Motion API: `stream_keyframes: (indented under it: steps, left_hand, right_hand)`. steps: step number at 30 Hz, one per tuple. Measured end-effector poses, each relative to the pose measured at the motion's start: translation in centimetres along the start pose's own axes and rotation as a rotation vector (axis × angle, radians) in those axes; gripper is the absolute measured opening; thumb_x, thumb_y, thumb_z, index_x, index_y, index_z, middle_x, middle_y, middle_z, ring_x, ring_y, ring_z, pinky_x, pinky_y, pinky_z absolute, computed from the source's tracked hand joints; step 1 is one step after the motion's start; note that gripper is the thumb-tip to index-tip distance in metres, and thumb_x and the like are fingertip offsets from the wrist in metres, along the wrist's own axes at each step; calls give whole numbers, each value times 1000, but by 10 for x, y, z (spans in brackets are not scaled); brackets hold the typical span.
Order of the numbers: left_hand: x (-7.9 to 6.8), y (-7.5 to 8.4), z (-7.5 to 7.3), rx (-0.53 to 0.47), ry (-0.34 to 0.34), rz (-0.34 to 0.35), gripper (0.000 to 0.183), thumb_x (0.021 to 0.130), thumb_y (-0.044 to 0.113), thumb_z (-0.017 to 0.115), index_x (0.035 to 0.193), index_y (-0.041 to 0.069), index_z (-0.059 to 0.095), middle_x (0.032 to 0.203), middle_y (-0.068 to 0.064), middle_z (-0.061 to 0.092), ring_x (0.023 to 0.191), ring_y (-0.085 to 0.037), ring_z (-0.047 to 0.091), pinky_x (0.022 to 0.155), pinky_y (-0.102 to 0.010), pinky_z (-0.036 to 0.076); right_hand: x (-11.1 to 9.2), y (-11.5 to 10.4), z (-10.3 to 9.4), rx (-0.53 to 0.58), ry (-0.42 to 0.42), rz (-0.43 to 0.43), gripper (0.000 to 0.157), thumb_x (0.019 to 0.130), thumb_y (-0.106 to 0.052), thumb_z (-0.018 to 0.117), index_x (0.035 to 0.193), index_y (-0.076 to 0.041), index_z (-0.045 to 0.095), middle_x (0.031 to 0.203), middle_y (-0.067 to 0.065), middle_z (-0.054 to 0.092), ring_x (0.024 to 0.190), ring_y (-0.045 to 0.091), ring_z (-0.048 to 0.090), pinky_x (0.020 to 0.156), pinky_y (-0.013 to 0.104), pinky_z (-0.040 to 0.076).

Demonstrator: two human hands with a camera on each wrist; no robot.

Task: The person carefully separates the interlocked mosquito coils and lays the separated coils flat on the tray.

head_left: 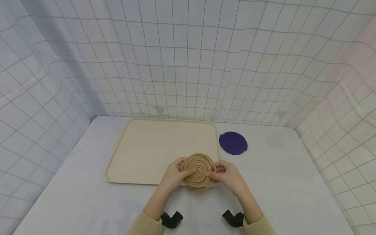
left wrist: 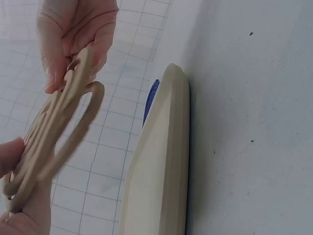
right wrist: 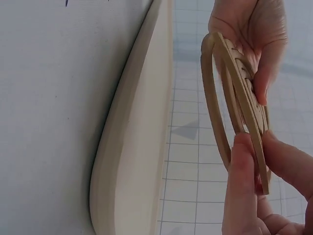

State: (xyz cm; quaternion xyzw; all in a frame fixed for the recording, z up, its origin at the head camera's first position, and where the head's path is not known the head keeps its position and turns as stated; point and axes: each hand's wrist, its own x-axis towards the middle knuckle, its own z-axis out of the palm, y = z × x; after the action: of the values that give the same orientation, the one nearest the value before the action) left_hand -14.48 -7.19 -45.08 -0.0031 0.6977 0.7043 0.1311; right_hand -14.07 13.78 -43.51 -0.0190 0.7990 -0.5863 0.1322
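A tan, flat spiral coil, wound like a mosquito coil, is held up over the front right of the cream tray. My left hand pinches its left side, thumb across the top toward the centre. Opposite, my right hand grips the right rim between thumb and fingers. In the left wrist view the coil is tilted, with one outer loop hanging apart from the stacked turns. The right wrist view shows that loop of the coil too, and fingertips of the right hand reaching between the turns.
A purple spiral disc with small tabs at its edge lies on the white tabletop, right beside the tray. Black wrist pieces stick out at both sleeves. Grid-patterned curtains surround the table at the back and sides.
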Motion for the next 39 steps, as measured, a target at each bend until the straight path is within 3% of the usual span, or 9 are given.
stream_keyframes:
  steps: [3, 7, 13, 16, 22, 26, 29, 34, 39]
  left_hand:
    - [0, 1, 1, -14, 24, -6, 37, 87, 10, 74, 118, -2, 59, 107, -19, 73, 85, -14, 71, 73, -24, 57]
    - [0, 3, 0, 56, 6, -6, 34, 85, 15, 77, 109, 0, 60, 95, -13, 75, 73, -10, 68, 65, -23, 54]
    - [-1, 2, -2, 220, -146, 35, 38, 84, 24, 78, 110, 2, 60, 78, -9, 73, 63, -8, 64, 60, -23, 50]
    - [0, 1, -3, 227, -196, 48, 42, 85, 24, 77, 115, 1, 58, 77, -9, 73, 64, -9, 65, 61, -23, 52]
    - [-1, 2, -4, 149, -181, 31, 61, 84, 21, 79, 135, 3, 50, 98, -15, 74, 79, -13, 70, 73, -25, 55]
    - [-3, 0, -3, 114, -156, 30, 64, 83, 19, 79, 138, 4, 49, 119, -19, 69, 100, -20, 70, 88, -30, 55]
    - [-4, -1, -3, 64, -139, 15, 60, 85, 16, 77, 136, 2, 50, 124, -20, 66, 108, -23, 67, 92, -33, 55]
    - [-5, -1, -5, 48, -110, -19, 43, 86, 13, 75, 121, -2, 54, 109, -18, 73, 86, -15, 71, 75, -26, 57]
    - [-7, 5, -12, 193, -144, 21, 34, 84, 15, 77, 107, 0, 57, 83, -8, 74, 67, -9, 64, 60, -22, 50]
  right_hand:
    - [-1, 0, 1, -56, -31, -6, 27, 82, -15, 80, 93, 2, 62, 74, 4, 67, 67, 15, 67, 64, 36, 60]
    - [-2, -3, -1, -129, -33, -18, 26, 82, -19, 80, 92, -1, 63, 73, 3, 68, 67, 15, 67, 65, 38, 59]
    - [1, -7, -7, -227, 9, -114, 24, 82, -23, 80, 94, -6, 68, 75, 1, 64, 67, 12, 59, 58, 24, 51]
    - [1, -9, -7, -255, -5, -152, 24, 82, -23, 80, 96, -8, 69, 78, 1, 64, 69, 12, 58, 58, 21, 48]
    - [1, -9, -5, -154, 56, -107, 23, 82, -19, 80, 96, -6, 69, 79, 1, 66, 68, 9, 57, 58, 20, 47]
    - [1, -7, -1, -32, 116, -82, 23, 82, -12, 79, 97, 0, 67, 79, 4, 65, 66, 8, 59, 58, 20, 49]
    - [1, -6, 3, 27, 162, -71, 23, 82, -10, 79, 98, 1, 66, 78, 4, 65, 66, 9, 60, 59, 20, 51]
    - [0, -4, 8, 64, 181, -39, 25, 81, -11, 80, 99, 0, 67, 80, 5, 66, 68, 10, 61, 62, 20, 53]
    - [0, -2, 4, 3, 82, -43, 26, 81, -14, 80, 98, 0, 67, 86, 6, 69, 74, 9, 64, 66, 20, 54]
